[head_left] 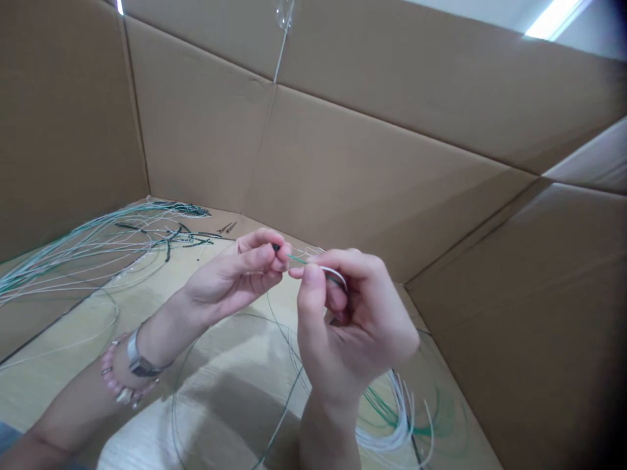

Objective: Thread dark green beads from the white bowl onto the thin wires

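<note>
Above the worktop (147,292), between its side edges, a dark piece (275,247) is pinched by the left hand (245,267), a green wire (296,259) by the right hand (355,310); the wire should be kept straight between them.

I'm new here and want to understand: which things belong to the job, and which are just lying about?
In the job, it seems:
black piece, left grip
white wire, right grip
green wire, between them

Lying about, apparently:
dark strips
wire bundle
wire coil
small metal things, unclear what
</note>
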Action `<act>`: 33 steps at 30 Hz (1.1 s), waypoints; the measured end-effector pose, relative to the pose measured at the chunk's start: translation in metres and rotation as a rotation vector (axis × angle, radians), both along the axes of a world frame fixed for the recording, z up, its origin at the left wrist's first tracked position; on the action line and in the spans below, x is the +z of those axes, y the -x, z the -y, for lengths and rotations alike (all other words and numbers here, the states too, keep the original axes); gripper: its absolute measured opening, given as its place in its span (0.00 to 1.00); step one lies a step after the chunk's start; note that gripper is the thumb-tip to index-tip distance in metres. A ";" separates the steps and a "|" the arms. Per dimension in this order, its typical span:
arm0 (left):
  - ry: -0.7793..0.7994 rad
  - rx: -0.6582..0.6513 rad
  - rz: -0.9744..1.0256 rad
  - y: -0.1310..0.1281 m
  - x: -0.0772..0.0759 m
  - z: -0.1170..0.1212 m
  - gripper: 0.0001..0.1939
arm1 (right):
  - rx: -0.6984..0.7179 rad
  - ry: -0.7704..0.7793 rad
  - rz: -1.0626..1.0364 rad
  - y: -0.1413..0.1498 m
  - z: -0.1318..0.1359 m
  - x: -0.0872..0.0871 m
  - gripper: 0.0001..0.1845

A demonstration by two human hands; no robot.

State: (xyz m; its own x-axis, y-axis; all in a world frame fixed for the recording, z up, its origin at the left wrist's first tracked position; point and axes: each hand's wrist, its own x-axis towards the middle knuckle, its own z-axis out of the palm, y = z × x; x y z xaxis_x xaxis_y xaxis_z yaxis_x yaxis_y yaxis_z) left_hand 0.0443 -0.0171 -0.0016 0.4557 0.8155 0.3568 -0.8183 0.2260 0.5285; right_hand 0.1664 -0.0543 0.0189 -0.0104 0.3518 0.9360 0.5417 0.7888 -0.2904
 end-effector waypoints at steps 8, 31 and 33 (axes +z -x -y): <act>0.001 0.014 -0.026 -0.001 0.002 0.004 0.08 | 0.000 -0.044 0.026 0.001 0.002 0.000 0.09; -0.106 0.053 -0.099 0.000 0.005 0.004 0.06 | -0.062 -0.086 0.053 0.002 0.005 0.000 0.11; -0.112 0.049 -0.094 0.000 0.005 0.004 0.06 | -0.061 -0.080 0.056 0.002 0.005 0.001 0.10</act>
State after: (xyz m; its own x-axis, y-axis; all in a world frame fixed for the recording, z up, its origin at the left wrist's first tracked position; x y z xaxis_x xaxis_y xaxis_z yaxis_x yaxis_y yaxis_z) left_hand 0.0442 -0.0209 0.0032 0.4517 0.7952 0.4044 -0.7726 0.1221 0.6230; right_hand 0.1647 -0.0590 0.0196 -0.0441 0.2779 0.9596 0.6034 0.7729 -0.1961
